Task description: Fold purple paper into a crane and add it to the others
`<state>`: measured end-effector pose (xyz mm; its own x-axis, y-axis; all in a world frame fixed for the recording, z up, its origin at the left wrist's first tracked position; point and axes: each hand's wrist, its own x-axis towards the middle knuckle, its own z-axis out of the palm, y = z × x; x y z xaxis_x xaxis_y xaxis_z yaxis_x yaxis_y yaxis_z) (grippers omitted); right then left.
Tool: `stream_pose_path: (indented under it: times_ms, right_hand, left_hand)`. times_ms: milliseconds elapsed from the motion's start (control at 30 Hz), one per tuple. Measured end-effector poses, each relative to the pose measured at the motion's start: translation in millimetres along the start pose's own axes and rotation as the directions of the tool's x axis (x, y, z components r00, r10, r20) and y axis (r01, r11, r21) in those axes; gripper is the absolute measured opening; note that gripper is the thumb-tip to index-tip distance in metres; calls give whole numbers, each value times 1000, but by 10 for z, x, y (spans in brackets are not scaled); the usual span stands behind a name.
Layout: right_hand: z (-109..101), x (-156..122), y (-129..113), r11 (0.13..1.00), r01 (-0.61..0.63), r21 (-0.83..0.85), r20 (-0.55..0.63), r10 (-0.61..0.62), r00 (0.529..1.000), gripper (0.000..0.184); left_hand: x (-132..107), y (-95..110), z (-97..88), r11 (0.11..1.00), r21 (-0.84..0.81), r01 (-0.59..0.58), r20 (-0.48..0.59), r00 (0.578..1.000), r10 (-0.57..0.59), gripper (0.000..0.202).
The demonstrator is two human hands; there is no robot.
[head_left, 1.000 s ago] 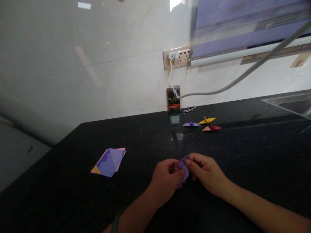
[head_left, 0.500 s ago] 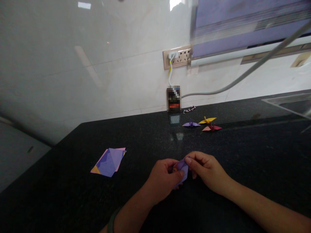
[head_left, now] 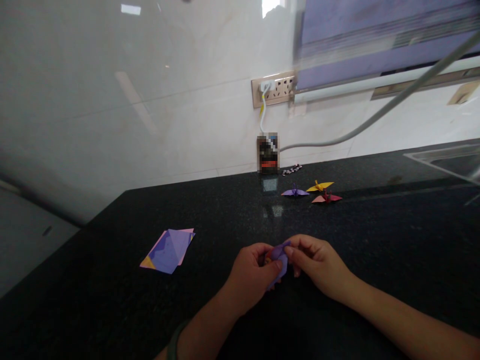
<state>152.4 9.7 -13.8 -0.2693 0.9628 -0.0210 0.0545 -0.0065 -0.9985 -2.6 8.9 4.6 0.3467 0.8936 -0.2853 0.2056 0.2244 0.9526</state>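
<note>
On the black speckled desk [head_left: 112, 310], low and near the front edge, a small purple folded paper [head_left: 279, 257] is pinched between the left hand [head_left: 253, 277] and the right hand [head_left: 318, 265]. Loose purple and pink sheets [head_left: 168, 249] are seen to the left. Three finished paper cranes [head_left: 311, 192] are set farther back, near the pale tiled wall [head_left: 131, 100] with its socket strip [head_left: 273, 89].

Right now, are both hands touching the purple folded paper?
Touching. The head view shows the left hand and right hand both pinching the purple folded paper between their fingertips.
</note>
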Motion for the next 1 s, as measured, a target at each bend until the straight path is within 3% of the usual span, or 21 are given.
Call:
stream_pose_path:
  times_ms: [667,1000]
  right_hand:
    - [-29,4,31,999,21,-40,1,-21,1000,22]
    - [-40,17,64,999,27,22,19,-27,999,20]
  left_hand:
    - [-8,-7,-15,1000,16,0,49,999,-1,24]
    - [-5,3,-14,999,-11,32,66,997,-31,23]
